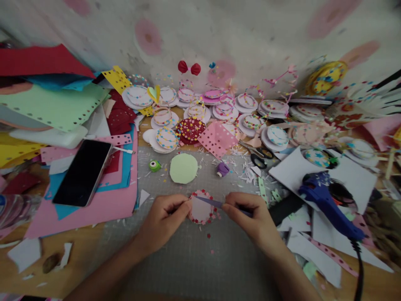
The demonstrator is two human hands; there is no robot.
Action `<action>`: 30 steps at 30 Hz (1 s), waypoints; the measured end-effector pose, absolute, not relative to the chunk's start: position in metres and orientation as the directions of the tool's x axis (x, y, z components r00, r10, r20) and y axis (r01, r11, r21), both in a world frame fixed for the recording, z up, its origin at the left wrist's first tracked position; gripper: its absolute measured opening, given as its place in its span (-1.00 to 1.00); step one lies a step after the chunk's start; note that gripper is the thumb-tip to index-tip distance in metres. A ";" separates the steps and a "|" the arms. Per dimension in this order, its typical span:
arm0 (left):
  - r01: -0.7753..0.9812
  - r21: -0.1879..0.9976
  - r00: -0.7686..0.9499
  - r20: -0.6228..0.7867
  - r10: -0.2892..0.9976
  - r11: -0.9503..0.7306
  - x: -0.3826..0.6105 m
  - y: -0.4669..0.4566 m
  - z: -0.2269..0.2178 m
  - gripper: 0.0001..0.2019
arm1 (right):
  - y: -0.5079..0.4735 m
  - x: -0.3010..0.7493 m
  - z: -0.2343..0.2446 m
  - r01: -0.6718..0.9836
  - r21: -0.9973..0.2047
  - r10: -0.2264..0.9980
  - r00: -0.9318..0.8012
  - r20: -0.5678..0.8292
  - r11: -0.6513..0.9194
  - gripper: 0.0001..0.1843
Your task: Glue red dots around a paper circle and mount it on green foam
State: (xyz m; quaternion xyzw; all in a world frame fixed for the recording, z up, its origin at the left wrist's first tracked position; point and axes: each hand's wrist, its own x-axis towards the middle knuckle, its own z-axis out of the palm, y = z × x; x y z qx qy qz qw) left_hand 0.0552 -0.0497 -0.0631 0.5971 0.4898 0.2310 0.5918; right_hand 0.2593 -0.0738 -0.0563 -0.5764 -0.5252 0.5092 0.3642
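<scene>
A small round pink paper piece (200, 207) edged with tiny red and pink flower shapes lies on the grey cutting mat (175, 263). My left hand (171, 219) is closed in a pinch at its left edge. My right hand (247, 213) is closed around slim purple-grey tweezers (206, 201), whose tip reaches over the upper left of the circle. Loose flower bits lie beside and below it. Behind it are a pale green paper circle (184, 168), a green paper punch (154, 166) and a purple paper punch (222, 169).
Rows of decorated paper discs (167, 139) stand along the back. A phone (83, 172) rests on coloured paper at left. To the right are black-handled scissors (261, 156), white paper scraps and a blue glue gun (332, 207) with a cord.
</scene>
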 end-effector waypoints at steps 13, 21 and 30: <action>0.374 0.926 0.450 -0.232 0.862 0.054 0.055 -0.050 -0.058 -0.65 | -0.074 0.258 -0.057 0.240 -0.947 0.970 -0.064 -0.235 -0.213 -0.62; 0.379 0.924 0.450 -0.240 0.860 0.060 0.056 -0.050 -0.061 -0.66 | -0.073 0.260 -0.055 0.254 -0.941 0.967 -0.067 -0.246 -0.222 -0.63; 0.361 0.930 0.448 -0.235 0.862 0.066 0.057 -0.049 -0.061 -0.66 | -0.074 0.259 -0.054 0.250 -0.942 0.966 -0.066 -0.249 -0.226 -0.61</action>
